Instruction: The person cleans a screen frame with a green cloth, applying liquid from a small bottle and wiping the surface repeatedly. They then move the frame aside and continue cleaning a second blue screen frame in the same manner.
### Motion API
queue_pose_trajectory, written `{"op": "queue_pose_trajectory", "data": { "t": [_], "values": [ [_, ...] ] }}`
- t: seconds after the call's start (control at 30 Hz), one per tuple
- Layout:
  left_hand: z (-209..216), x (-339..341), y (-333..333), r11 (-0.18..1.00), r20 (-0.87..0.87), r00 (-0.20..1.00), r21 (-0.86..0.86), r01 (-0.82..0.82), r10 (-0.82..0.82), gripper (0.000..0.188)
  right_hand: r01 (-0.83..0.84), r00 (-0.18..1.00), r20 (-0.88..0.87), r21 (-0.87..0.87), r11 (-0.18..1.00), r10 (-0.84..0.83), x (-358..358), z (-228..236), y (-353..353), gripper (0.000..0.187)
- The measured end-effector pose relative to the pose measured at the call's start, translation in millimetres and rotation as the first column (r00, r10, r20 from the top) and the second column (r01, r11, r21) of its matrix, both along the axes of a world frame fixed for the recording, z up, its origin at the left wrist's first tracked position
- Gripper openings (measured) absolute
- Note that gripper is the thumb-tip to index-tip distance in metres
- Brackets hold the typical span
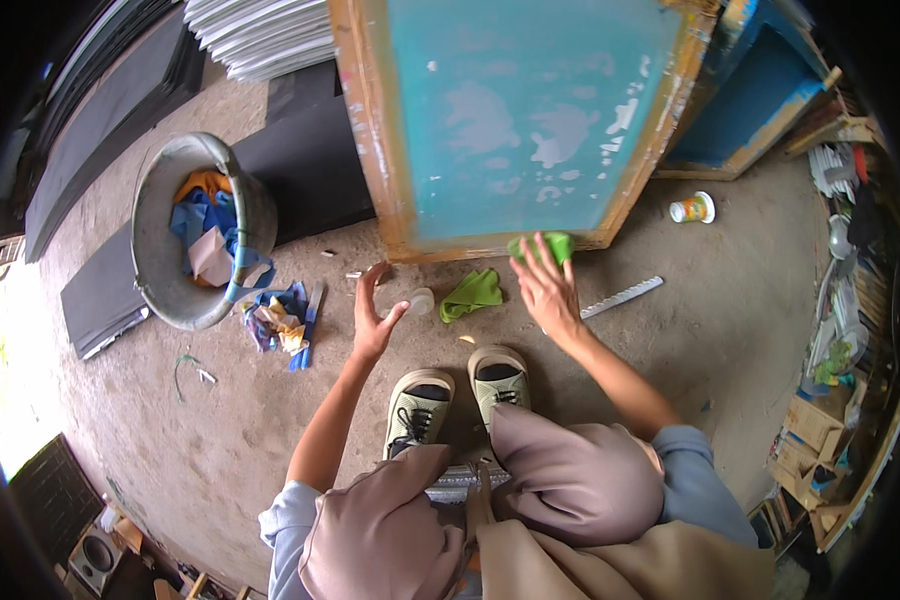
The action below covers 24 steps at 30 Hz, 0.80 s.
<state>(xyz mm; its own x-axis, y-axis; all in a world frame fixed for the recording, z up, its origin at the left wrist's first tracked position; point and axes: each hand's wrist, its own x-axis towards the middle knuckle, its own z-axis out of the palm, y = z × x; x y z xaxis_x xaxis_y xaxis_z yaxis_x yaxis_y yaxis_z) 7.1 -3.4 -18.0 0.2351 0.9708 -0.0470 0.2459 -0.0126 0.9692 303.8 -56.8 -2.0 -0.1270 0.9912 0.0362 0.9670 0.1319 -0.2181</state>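
A wooden-framed screen [367, 120] with a turquoise mesh and pale bare patches stands in front of me. At its lower rail my right hand [550, 295] holds a green cloth [562, 247], the fingers laid over it. A second green cloth [472, 295] lies crumpled on the floor between my hands. My left hand [372, 318] is open, thumb and fingers apart. Beside its thumb sits a small translucent cup or lid [422, 301]; whether the thumb touches it I cannot tell.
Left, a grey bucket [148, 230] contains coloured rags, with more scraps [278, 318] beside it. Dark flat boards [300, 160] lie behind. A white cup [694, 208] lies on its side at right, near a blue-meshed frame [740, 100]. A pale strip [622, 297] rests near my right hand.
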Motion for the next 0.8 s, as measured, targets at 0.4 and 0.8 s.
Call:
{"op": "queue_pose_trajectory", "data": {
  "t": [0.4, 0.8],
  "values": [
    [-2, -5, -3, 1.0, -0.022, 1.0, -0.025, 0.01, -0.01, 0.071, -0.14, 0.956, -0.247, 0.082, 0.987, 0.156, -51, -19, 2, 0.032],
    [-1, -7, -6, 0.996, 0.06, 0.997, -0.073, -0.041, 0.045, 0.069, 0.517, 0.803, -0.531, 0.394, 0.76, -0.271, 40, 50, 78, 0.026]
  ]
}}
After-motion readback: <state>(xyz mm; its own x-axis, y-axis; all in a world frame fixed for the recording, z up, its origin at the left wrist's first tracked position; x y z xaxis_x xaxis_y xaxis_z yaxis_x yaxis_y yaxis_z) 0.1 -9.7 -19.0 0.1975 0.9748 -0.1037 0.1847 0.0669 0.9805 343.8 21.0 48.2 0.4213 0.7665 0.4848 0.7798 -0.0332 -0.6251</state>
